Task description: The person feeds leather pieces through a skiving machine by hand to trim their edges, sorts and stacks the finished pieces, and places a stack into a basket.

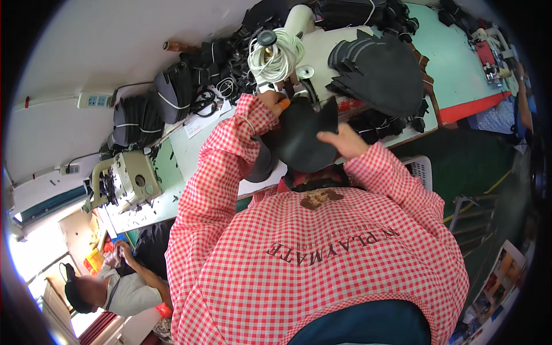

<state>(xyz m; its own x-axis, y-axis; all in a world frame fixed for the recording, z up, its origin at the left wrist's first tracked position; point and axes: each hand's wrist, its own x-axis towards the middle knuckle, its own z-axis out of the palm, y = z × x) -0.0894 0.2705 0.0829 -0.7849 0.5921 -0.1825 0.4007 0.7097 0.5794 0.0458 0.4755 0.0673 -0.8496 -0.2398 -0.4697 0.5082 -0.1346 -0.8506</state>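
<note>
Thumb extended, the right hand (351,144) was at the right edge of one black panel (305,135), the thumb touching its upper face; the other fingers were mostly hidden, so whether they grasped it from beneath could not be told. The left hand (270,102) was bent at the panel's upper left corner, one finger wearing an orange cover (283,104), and most of its fingers were out of sight, so its grip could not be told either. The panel lay beneath the sewing machine (300,20), in front of the person's chest, with one dark grey piece (263,164) showing below its left side. Counted around it were one fanned stack of black panels (385,77) to the right, one coil of white cord (277,56) at the machine, two banded bundles to the left, a nearer one (173,95) and a farther one (137,121), one beige machine (135,178) farther left, one white crate (424,168) at the right, and one co-worker (129,290) in a dark cap at the lower left
</note>
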